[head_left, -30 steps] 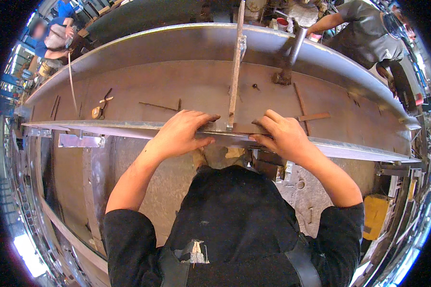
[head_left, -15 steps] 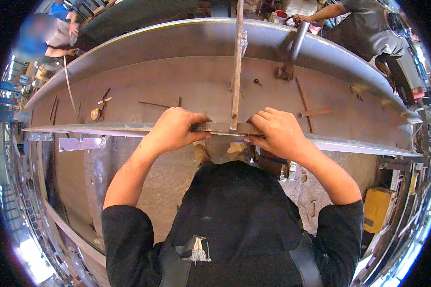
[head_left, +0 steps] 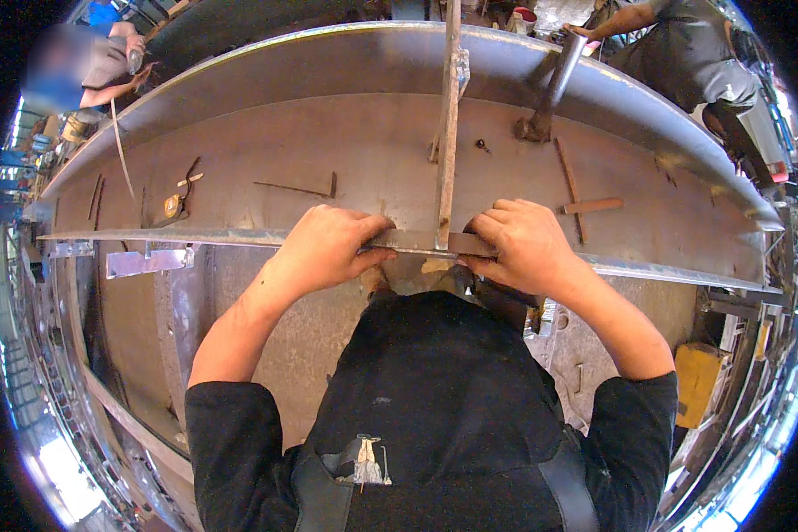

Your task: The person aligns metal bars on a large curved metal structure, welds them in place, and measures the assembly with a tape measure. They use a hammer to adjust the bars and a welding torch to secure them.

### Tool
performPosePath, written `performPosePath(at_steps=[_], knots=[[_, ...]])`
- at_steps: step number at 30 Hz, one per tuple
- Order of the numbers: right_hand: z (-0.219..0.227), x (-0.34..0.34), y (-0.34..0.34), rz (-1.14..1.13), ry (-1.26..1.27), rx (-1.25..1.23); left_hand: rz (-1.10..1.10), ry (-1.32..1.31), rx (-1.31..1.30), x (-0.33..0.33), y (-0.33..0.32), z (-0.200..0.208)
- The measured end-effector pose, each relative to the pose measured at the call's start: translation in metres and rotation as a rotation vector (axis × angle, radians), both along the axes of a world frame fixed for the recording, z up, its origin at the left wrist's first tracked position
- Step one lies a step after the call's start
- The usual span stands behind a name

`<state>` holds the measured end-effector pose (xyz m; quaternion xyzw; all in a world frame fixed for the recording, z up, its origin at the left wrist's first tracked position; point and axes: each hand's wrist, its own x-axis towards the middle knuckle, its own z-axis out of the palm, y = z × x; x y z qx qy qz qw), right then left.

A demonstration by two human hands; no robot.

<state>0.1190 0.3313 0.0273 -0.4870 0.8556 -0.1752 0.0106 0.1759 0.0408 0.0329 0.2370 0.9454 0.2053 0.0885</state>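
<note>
My left hand (head_left: 332,246) and my right hand (head_left: 525,244) pinch a short, dark flat metal bar (head_left: 466,244) from either end. It lies along the near edge of a big steel beam (head_left: 284,137), with thumbs on the near side and fingers curled over the far side. Between my hands, the near end of a long narrow metal bar (head_left: 448,160) meets the flat bar. That long bar spans the beam's trough from the far flange toward me. A small bracket-like piece (head_left: 462,71) sits on its side near the far flange. My fingertips partly hide the flat bar's ends.
In the trough lie a tape measure (head_left: 176,207), a thin metal square (head_left: 297,189) and a rusty square (head_left: 585,207). At far right another person's hand (head_left: 625,19) grips a thick metal tube (head_left: 563,71) with a dark block at its foot. Someone else stands far left. A yellow box (head_left: 702,381) is at right.
The view has shifted slightly. My two hands keep the same grip on the flat bar, and the long bar's near end appears slightly further right. The far-left person's hands have moved.
</note>
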Motion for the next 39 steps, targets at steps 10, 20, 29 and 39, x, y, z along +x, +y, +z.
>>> performPosePath(at_steps=[10,20,29,39], knots=[[-0.005,0.014,-0.006,-0.076,0.078,-0.101,0.034,-0.075,0.015,0.003,-0.002,0.000],[0.056,0.001,0.018,-0.250,-0.239,-0.113,0.178,-0.146,-0.161,-0.081,-0.150,-0.037],[0.106,0.044,0.045,-0.837,-0.124,-0.280,-0.135,-0.169,-0.605,-0.116,-0.233,-0.170],[0.124,0.049,0.025,-0.894,0.000,-0.271,-0.222,-0.242,-0.339,-0.113,-0.214,-0.101]])
